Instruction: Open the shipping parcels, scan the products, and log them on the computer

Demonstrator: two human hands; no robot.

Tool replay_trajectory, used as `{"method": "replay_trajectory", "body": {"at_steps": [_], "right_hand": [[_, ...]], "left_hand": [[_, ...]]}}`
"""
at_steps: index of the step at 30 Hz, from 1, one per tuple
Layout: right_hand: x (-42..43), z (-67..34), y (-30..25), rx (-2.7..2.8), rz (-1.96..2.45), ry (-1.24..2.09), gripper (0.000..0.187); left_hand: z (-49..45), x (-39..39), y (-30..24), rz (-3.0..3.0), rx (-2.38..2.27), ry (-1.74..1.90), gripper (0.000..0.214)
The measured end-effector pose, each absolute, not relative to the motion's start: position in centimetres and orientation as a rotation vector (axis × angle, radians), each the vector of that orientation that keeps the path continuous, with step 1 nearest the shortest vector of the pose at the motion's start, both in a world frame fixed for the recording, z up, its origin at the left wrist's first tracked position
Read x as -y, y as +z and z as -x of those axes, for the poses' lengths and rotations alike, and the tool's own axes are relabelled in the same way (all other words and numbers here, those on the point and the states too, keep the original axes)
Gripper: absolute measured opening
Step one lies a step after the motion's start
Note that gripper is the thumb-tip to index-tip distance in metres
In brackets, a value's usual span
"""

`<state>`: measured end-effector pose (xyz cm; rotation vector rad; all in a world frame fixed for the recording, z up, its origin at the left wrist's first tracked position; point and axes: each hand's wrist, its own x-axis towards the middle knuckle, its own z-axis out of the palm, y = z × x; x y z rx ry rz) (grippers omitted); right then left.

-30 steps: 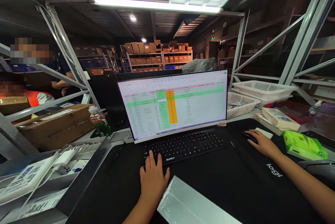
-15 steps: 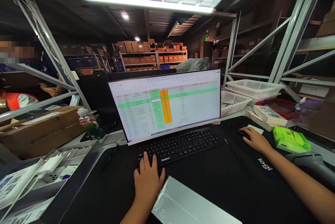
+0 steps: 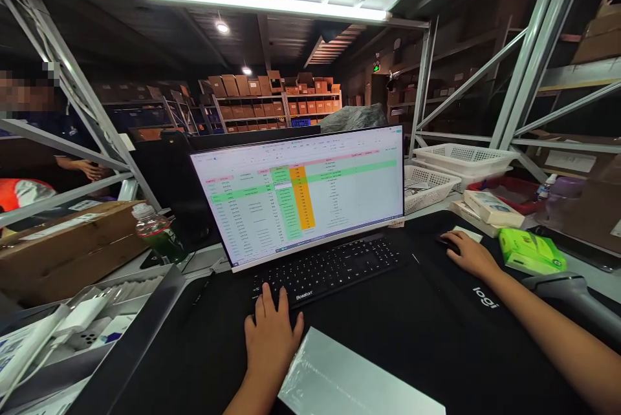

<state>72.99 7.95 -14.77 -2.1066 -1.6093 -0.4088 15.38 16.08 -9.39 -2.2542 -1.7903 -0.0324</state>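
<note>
My left hand (image 3: 269, 340) lies with its fingers spread at the lower left corner of a black keyboard (image 3: 334, 267), its fingertips over the front keys. My right hand (image 3: 470, 253) is curved over a dark computer mouse (image 3: 446, 244), mostly hidden under the fingers, on a black desk mat (image 3: 388, 331). Behind the keyboard stands a monitor (image 3: 349, 189) with a spreadsheet that has green rows and an orange column. Close to my left hand, a silvery-white box in clear wrap (image 3: 359, 379) lies flat on the mat.
Right of my right hand are a bright green packet (image 3: 531, 250), a grey handheld scanner (image 3: 563, 289), pale boxes (image 3: 492, 207) and white baskets (image 3: 466, 158). To the left stand a bottle (image 3: 158, 234), a carton (image 3: 72, 247) and a tray of small items (image 3: 140, 337). Another person (image 3: 72, 124) is beyond the frame.
The whole view has shifted slightly, so things sit a little further left. Both hands keep their places on the keyboard and mouse.
</note>
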Motion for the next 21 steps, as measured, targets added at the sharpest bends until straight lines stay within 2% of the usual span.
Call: {"method": "replay_trajectory", "body": {"at_steps": [21], "right_hand": [[-7.6,-72.4,-14.1,1.586,2.188,-0.408,0.046]], "left_hand": [[-16.0,-15.3,-8.0,2.241,1.813,0.043,0.062]]}}
